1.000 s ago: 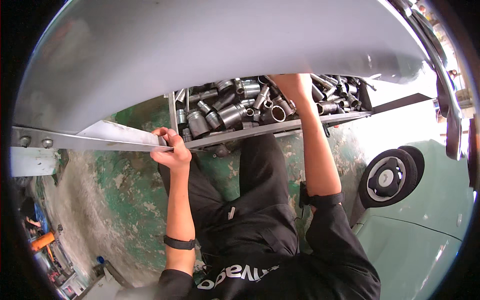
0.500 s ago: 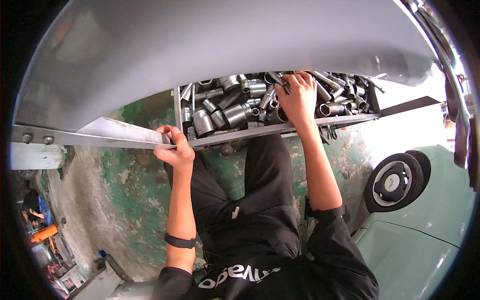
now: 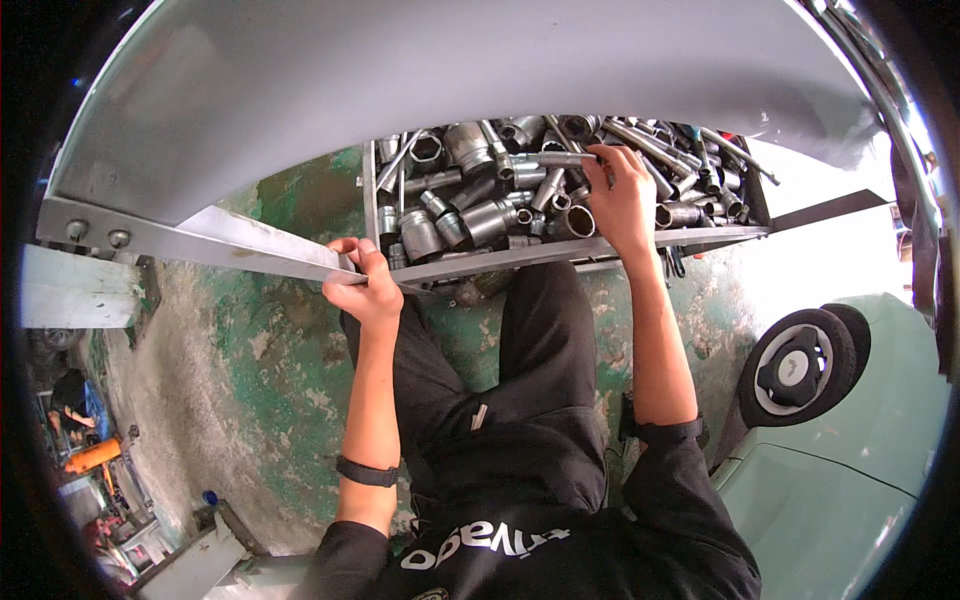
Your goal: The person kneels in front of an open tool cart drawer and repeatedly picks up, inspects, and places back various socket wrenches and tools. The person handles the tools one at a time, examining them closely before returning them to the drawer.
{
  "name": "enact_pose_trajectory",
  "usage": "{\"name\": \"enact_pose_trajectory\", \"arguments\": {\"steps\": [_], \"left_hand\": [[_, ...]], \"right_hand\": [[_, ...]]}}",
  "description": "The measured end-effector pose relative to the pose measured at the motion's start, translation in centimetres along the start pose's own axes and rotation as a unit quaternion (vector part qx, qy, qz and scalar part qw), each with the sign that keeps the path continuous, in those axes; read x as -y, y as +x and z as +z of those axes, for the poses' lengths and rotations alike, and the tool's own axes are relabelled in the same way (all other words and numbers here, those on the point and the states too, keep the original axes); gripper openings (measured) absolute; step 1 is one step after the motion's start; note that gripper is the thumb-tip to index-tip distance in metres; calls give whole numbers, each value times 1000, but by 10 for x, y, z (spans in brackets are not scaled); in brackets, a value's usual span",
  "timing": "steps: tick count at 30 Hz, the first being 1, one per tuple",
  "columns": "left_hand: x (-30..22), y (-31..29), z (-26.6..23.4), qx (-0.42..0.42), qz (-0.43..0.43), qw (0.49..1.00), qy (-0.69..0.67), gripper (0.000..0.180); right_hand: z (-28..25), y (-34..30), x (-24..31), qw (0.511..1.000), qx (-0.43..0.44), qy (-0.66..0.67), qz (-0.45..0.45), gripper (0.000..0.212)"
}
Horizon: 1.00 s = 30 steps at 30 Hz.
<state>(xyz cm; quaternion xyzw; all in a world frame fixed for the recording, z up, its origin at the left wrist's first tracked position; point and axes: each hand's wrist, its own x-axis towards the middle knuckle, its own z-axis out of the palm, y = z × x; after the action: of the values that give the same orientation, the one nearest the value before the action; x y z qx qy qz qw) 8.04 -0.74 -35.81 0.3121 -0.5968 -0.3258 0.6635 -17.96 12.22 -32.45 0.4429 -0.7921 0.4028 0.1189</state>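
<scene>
A metal drawer (image 3: 600, 252) lies in front of my knees, heaped with steel sockets (image 3: 487, 222), ratchet bars and other loose tools. My right hand (image 3: 624, 205) is over the middle of the heap, thumb and fingers pinched on one end of a slim steel extension bar (image 3: 553, 159), which points left across the sockets. To the left of the drawer, my left hand (image 3: 368, 285) grips the end of a flat metal bar (image 3: 265, 258), its thumb and fingers closed round the tip. The far side of the drawer is hidden under a grey curved panel.
The smooth grey panel (image 3: 500, 65) overhangs the drawer. Two bolts (image 3: 98, 235) sit on the metal bar at far left. A pale green car body (image 3: 830, 500) with a wheel (image 3: 793, 370) stands at right. Worn green floor (image 3: 270, 370) shows below; an orange tool (image 3: 92, 457) lies lower left.
My right hand has shifted slightly right, and the extension bar now shows in its fingers. My left hand still grips the metal bar. More of the drawer's far side shows.
</scene>
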Motion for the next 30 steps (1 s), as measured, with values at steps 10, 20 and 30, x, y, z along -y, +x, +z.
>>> {"name": "enact_pose_trajectory", "arguments": {"steps": [10, 20, 30], "left_hand": [[-7, -36, -6, -25, -91, 994, 56, 39], [-100, -97, 19, 234, -348, 877, -234, 42], [-126, -73, 32, 262, -244, 899, -253, 42]], "right_hand": [[-13, -10, 7, 888, 31, 418, 188, 24], [-21, -42, 38, 634, 135, 752, 118, 27], [-21, -49, 51, 531, 144, 829, 98, 29]]}}
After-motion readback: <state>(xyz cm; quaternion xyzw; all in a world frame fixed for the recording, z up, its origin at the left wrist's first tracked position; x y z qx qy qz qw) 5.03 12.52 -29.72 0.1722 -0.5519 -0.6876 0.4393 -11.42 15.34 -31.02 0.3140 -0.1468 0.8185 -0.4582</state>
